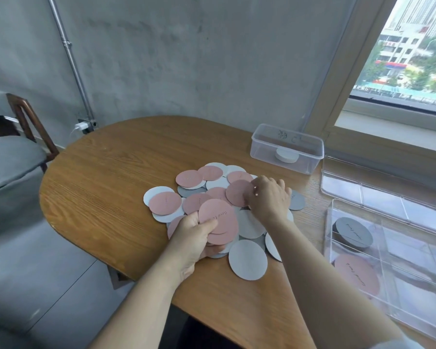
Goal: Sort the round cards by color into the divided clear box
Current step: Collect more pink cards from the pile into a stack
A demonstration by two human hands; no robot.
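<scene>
Cards (pixel 247 259) lying mixed, left of box (pixel 413 260) | left hand (pixel 194 238) gripping pink stack (pixel 220 222), likely batching one color per trip | right hand (pixel 269 197) pinching next pink card (pixel 238 196) off the pile | grey set (pixel 353 234) and pink set (pixel 356 273) sitting in separate box compartments

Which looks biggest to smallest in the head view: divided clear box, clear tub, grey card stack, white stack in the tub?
1. divided clear box, cut off by the frame
2. clear tub
3. grey card stack
4. white stack
The box and grey stack sit nearer the camera, so grey versus white true size is unsure.
</scene>
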